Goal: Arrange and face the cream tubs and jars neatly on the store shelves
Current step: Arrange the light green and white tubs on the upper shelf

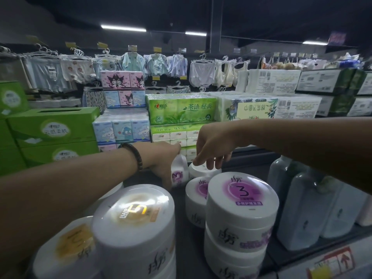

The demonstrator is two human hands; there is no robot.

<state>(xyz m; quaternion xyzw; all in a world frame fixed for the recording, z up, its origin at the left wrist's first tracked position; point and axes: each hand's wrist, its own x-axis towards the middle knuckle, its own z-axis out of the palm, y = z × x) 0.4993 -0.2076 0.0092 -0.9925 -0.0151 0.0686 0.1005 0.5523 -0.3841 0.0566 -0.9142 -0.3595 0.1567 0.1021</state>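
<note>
1. White purple-label tub (179, 174) stands tipped on its edge at the back of the shelf (181, 248). My left hand (161, 160) grips it, thumb above and fingers beneath, probably to set it flat.
2. My right hand (213, 146) hangs loosely spread, fingertips resting on the rear tub (201, 171) — steadying it, I judge.
3. Up front, the purple stack (241, 198) and yellow stack (132, 214) already sit tidy.

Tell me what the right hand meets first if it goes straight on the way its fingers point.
The white tub at the back: it sits directly under the right hand, whose fingertips point down at it. They may already touch it; depth is unclear.
</note>
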